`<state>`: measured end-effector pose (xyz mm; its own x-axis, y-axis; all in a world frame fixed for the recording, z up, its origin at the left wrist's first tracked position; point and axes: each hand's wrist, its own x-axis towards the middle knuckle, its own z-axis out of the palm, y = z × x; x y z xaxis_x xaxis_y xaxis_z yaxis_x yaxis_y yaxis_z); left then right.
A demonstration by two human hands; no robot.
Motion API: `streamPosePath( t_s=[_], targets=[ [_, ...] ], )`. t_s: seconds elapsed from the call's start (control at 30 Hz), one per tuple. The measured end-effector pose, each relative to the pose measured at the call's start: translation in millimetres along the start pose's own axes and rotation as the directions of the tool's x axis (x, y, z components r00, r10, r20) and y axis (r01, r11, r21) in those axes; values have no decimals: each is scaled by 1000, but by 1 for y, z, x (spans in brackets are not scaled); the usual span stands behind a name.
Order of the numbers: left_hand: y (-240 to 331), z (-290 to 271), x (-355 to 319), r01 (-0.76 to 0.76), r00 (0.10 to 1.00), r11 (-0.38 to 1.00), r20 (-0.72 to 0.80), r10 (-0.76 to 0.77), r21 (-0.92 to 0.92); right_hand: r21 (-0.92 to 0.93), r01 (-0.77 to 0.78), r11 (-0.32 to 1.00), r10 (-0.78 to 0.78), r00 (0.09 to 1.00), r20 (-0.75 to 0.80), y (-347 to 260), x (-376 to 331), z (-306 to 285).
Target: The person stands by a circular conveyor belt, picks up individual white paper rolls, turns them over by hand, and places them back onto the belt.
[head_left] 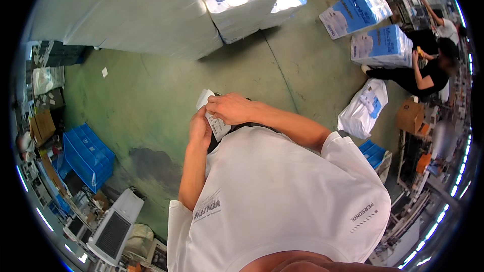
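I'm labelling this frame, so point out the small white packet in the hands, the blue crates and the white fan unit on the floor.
small white packet [218,127], head view, its printed face between the hands.
blue crates [86,155], head view, top crate's ribbed side.
white fan unit [115,229], head view, its dark front grille.

Both my arms are bent up in front of my chest, elbows out. My left hand [200,130] sits low, fingers curled in, thumb side up — my right hand [231,108] lies just above it, knuckles forward, fingers folded over. The two hands meet, fingertips touching, right forearm slanting across — left forearm running straight down.
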<state>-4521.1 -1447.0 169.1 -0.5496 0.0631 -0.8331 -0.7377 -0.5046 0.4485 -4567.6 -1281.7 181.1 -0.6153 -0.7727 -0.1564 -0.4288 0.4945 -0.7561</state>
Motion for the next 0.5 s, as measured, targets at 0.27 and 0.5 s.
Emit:
streamPosePath(
  t_s=[0.27, 0.5],
  targets=[
    [-50, 2, -36, 6, 1000, 991, -26, -2, 131, 75, 52, 996, -42, 991, -129, -9, -56, 33],
    [-71, -32, -48, 65, 997, 995, 30, -68, 78, 50, 1, 999, 4, 995, -103, -35, -60, 55]
  ],
)
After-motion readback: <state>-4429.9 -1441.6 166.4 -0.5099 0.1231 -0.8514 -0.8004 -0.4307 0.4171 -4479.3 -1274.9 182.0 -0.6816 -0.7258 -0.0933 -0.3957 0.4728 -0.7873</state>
